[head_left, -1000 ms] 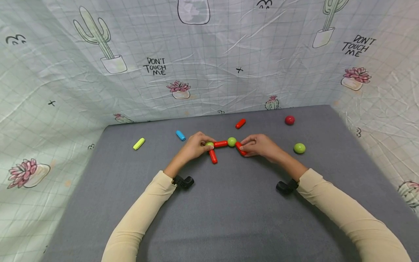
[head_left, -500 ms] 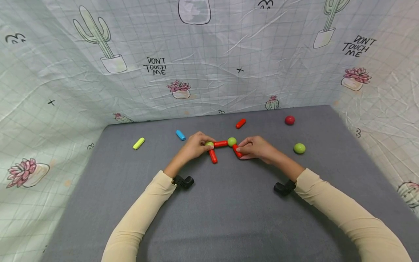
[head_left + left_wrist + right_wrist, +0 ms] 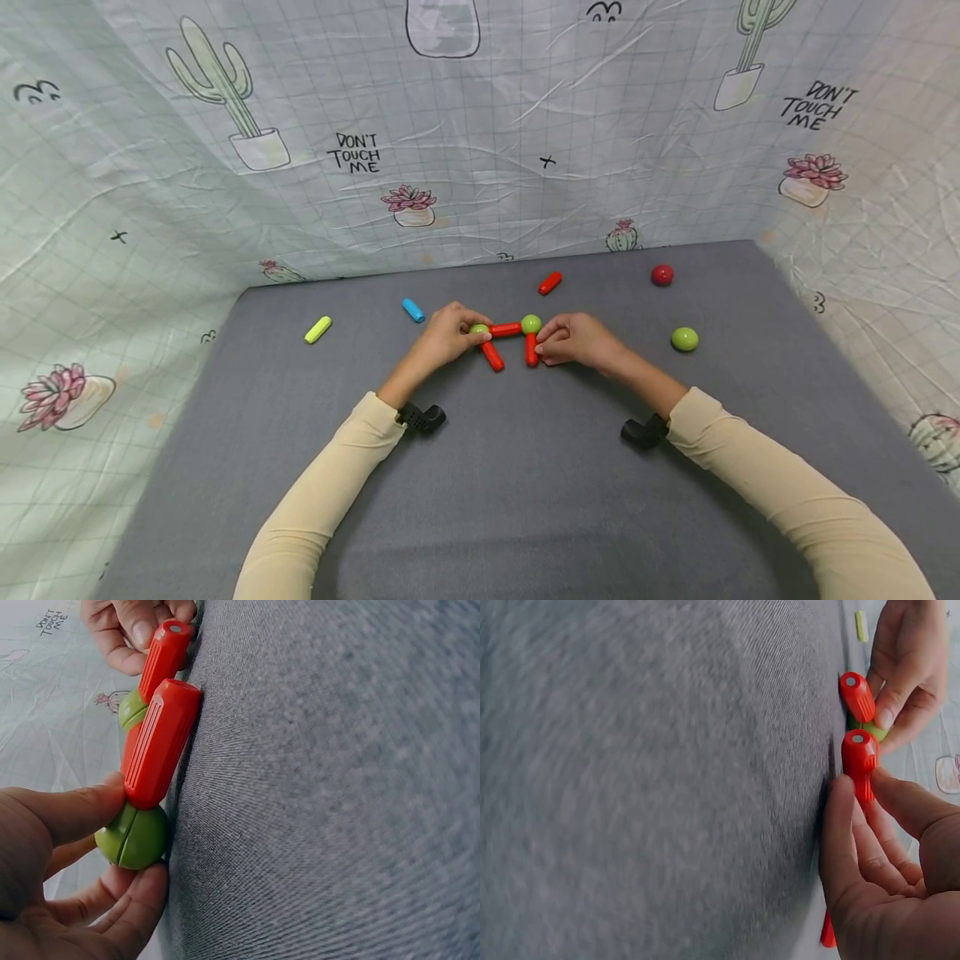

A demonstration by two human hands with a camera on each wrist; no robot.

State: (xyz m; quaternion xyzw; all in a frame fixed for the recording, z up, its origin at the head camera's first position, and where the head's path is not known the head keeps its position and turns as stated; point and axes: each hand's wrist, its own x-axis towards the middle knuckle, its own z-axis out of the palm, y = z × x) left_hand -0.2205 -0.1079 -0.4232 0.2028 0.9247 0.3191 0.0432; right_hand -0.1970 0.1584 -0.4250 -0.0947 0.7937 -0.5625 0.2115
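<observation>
My left hand [image 3: 450,333] pinches a green ball [image 3: 133,838] between thumb and fingers. From that ball a ribbed red rod [image 3: 161,742] points back toward me, slanting right. A second red rod [image 3: 506,330] runs sideways from it to another green ball [image 3: 531,323]. At this right-hand ball, a third red rod [image 3: 532,351] points almost straight toward me. My right hand [image 3: 585,342] holds that rod between thumb and fingertips, as the right wrist view shows. Grey dots mark the free rod ends there.
Loose on the grey tabletop [image 3: 480,483] lie a yellow rod [image 3: 318,330] and a blue rod [image 3: 413,310] to the left. Behind the joined pieces is a red rod [image 3: 551,283]. A red ball [image 3: 662,275] and a green ball [image 3: 685,339] sit at right. Printed cloth [image 3: 480,108] borders the table.
My right hand has moved left, swinging its red rod from a rightward slant to nearly straight toward me. The left rod's near end has shifted slightly right. The left hand keeps its pinch.
</observation>
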